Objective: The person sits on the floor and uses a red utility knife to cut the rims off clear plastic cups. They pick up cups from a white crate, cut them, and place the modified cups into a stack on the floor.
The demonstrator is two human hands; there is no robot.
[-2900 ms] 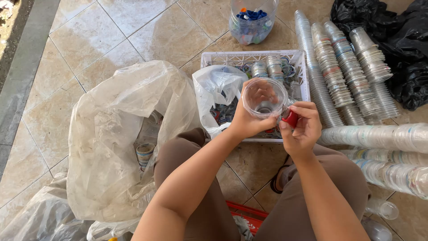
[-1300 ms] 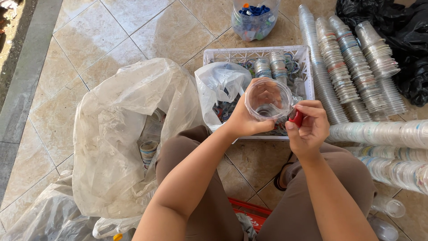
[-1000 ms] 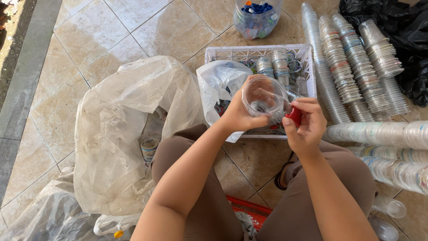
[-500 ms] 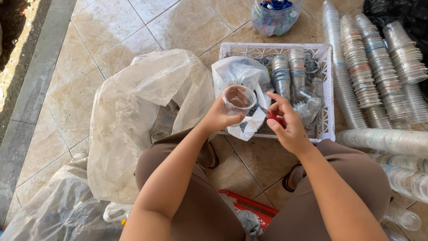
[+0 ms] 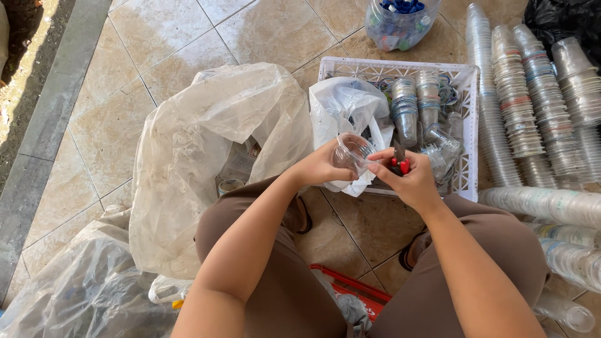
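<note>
Above the lap, the left hand [image 5: 316,168] grips a clear plastic cup [image 5: 352,153], light, thin and easily crushed, best held by its rim, while at its 3 o'clock the right hand [image 5: 410,181] pinches a red-handled cutter [image 5: 399,161].

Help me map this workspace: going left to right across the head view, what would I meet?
Grey kerb → big clear bag → left hand holding a clear cup → right hand with a red-handled tool → white crate → stacked cups.
</note>
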